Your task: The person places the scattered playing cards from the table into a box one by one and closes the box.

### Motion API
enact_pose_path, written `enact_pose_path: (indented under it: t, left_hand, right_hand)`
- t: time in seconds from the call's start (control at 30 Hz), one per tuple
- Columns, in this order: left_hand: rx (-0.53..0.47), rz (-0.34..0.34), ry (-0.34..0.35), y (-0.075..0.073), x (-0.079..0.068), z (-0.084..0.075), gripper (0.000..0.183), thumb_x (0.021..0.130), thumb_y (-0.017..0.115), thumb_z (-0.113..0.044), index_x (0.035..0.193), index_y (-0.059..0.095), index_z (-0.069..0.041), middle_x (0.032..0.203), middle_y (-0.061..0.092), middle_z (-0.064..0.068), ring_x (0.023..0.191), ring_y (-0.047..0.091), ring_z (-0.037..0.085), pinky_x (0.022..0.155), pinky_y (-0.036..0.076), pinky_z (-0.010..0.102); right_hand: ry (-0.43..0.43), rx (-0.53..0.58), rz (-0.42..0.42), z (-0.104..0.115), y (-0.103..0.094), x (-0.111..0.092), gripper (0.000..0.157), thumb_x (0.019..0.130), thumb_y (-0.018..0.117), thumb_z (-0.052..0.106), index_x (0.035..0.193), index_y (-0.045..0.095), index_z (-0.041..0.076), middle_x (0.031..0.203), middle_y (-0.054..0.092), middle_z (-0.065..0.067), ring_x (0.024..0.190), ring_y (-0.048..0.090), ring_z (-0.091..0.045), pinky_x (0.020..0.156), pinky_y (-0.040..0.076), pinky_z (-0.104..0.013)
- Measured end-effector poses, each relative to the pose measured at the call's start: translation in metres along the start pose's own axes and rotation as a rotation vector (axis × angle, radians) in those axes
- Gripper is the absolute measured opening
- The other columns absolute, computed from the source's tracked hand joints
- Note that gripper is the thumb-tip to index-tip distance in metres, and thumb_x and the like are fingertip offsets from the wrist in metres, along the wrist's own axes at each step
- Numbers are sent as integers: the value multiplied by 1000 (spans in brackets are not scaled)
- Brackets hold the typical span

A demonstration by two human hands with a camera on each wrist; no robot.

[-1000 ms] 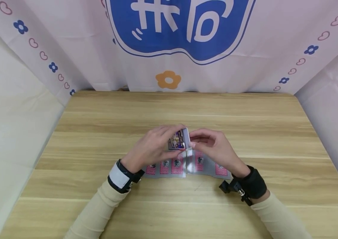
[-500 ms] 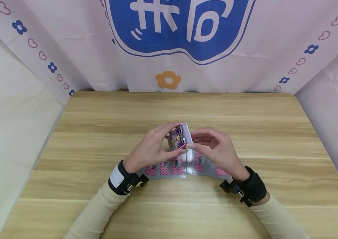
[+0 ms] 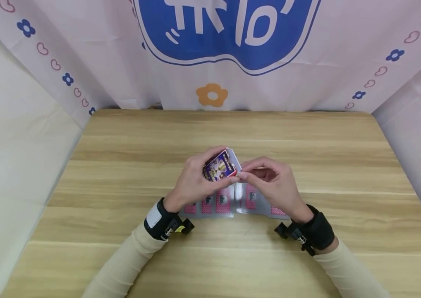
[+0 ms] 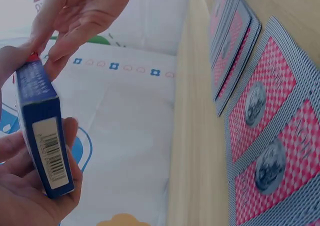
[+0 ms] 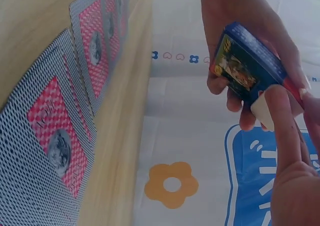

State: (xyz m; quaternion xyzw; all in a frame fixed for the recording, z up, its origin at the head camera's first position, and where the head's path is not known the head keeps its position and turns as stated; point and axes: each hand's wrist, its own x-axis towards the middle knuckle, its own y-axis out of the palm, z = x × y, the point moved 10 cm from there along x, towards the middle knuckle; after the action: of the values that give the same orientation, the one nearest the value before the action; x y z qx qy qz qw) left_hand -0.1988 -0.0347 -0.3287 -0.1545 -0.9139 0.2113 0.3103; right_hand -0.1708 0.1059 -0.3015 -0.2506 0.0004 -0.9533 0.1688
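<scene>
My left hand holds a small blue card box above the table, fingers and thumb along opposite sides. A dark picture shows on its face, and a barcode label is on one end in the left wrist view. At the box's other end, the white flap stands out. My right hand pinches the box at that end, forefinger against the flap and thumb by the red edge. Below both hands lie playing cards with pink-and-grey backs, partly covered by the hands in the head view.
The cards spread in overlapping rows on the wooden table, with another group under the right hand. Behind the table's far edge hangs a white printed cloth. Each wrist wears a black strap with a small camera.
My left hand has turned and lifted the box slightly, so more of its picture face shows. The right fingers have stayed at the flap end and moved up with it.
</scene>
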Motion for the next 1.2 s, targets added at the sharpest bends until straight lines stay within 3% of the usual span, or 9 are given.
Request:
enact_pose_path:
  t: [0.17,0.33,0.47,0.6,0.73,0.9,1.07,1.2]
  left_hand:
    - [-41,15,5,4,2,0,66,71,81,-24,127,54,-2,109,65,14,81,61,14,63,57,33]
    - [0,42,30,9,1,0,65,70,78,-28,125,57,-2,106,67,13,78,60,11,59,56,30]
    - [63,41,15,11,-2,5,64,71,77,-35,123,58,-3,101,67,9,73,58,8,55,54,26]
    - [124,44,-33,11,-5,11,67,71,76,-42,124,58,-5,104,66,9,74,56,8,56,54,28]
    - [179,101,-60,17,-6,14,69,72,74,-49,125,58,-7,115,63,10,83,55,10,65,54,32]
    - [217,153,-83,19,-8,17,72,73,72,-54,127,57,-8,122,60,10,92,54,12,71,53,35]
    - [232,173,-79,19,-7,17,72,72,73,-52,127,57,-10,121,60,10,89,54,11,67,54,31]
    - [240,186,-59,22,-5,13,73,71,75,-50,129,55,-9,121,60,11,89,54,11,65,55,29]
  right_hand:
    - [51,-50,69,0,-1,3,18,76,63,-24,88,66,-10,89,66,-24,74,66,-30,66,57,-26]
    - [56,-160,175,4,0,6,18,77,66,-17,87,70,-3,91,69,-18,80,64,-24,65,55,-25]
    - [23,-357,242,-3,-9,9,16,79,71,-6,90,71,5,90,71,-9,80,63,-14,66,56,-34]
    - [13,-622,279,-23,-35,8,13,81,73,5,91,70,12,87,70,0,79,60,-6,67,56,-38]
    - [121,-759,339,-47,-57,-4,9,82,73,10,89,68,14,83,67,4,76,58,-5,66,55,-37]
    - [315,-821,466,-81,-65,-30,15,76,77,12,87,67,11,81,65,1,73,57,-13,64,52,-35]
    - [538,-865,555,-113,-71,-53,49,68,83,35,100,59,5,91,54,-8,79,50,-23,68,46,-36]
    - [592,-889,572,-121,-74,-58,68,60,83,50,102,54,4,96,46,-10,80,46,-23,71,44,-37]
